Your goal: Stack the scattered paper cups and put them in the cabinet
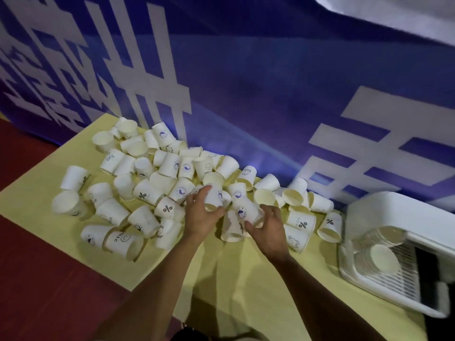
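While my L hand (pixel 200 215) grips cup A (pixel 213 196) and R hand (pixel 269 228) grips cup B (pixel 246 212) mid-pile on the table (pixel 234 279), tilted rims may jam on nesting, or wrists could knock loose cups (pixel 170 207) off.

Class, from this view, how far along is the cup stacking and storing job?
Done: one stack lies inside the white cabinet. In hand: the left hand grips a cup; the right hand grips another cup. Left: most cups lie scattered across the yellow table.
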A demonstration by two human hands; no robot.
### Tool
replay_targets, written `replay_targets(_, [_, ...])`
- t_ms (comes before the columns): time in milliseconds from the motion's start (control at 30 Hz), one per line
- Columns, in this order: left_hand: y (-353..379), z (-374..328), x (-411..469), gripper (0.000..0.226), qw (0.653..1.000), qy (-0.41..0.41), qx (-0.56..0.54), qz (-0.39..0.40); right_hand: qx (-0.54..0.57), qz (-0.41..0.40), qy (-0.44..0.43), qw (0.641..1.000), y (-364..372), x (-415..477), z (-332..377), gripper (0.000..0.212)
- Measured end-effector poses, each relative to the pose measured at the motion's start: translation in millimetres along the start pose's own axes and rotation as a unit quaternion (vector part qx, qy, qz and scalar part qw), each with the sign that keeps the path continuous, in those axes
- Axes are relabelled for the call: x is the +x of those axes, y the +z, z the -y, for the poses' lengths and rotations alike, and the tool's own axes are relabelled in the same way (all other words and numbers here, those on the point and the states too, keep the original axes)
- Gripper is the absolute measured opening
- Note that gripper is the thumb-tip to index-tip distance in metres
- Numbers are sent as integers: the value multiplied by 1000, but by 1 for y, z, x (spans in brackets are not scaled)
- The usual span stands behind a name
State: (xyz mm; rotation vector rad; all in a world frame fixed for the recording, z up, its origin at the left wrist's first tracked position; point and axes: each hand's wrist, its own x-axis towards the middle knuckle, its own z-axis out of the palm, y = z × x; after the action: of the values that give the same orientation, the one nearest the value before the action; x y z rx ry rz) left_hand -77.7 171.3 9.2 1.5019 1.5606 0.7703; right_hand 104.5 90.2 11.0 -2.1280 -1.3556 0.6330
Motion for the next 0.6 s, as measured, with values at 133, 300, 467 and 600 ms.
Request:
replay_targets(133, [28, -22, -15, 76, 999, -4, 1, 36, 43, -37, 49, 997, -36, -11, -29, 60])
replay_targets(300, [73, -55, -36, 78, 997, 8, 15, 75, 90, -91, 82, 988, -79, -33, -67, 56])
replay_targets(467, [125, -94, -58, 80, 991, 39, 26, 126, 96, -136, 95, 982, -125, -49, -101, 60])
replay_targets(600, [163, -119, -74, 70, 983, 77, 46, 159, 126, -159, 123, 971, -158, -58, -124, 67])
